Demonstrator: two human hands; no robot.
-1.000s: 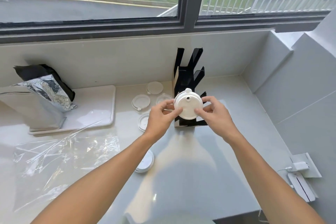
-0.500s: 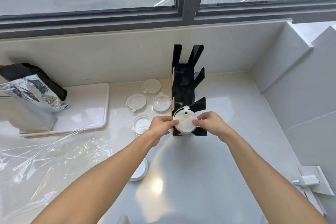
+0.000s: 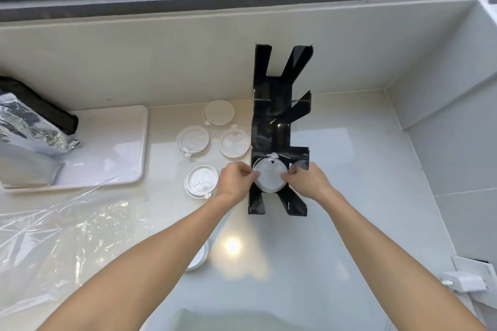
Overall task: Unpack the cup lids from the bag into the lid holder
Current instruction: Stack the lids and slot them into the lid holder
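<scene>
Both hands pinch one white lid (image 3: 269,178) by its opposite edges, the left hand (image 3: 236,181) and right hand (image 3: 309,183) holding it in the lowest slot of the black lid holder (image 3: 277,126). To seat it well, keep it level between the side arms and let go evenly (its small tab points away). Four more lids (image 3: 201,180) lie on the counter (image 3: 349,156) just left of the holder, near the clear bag (image 3: 53,236).
</scene>
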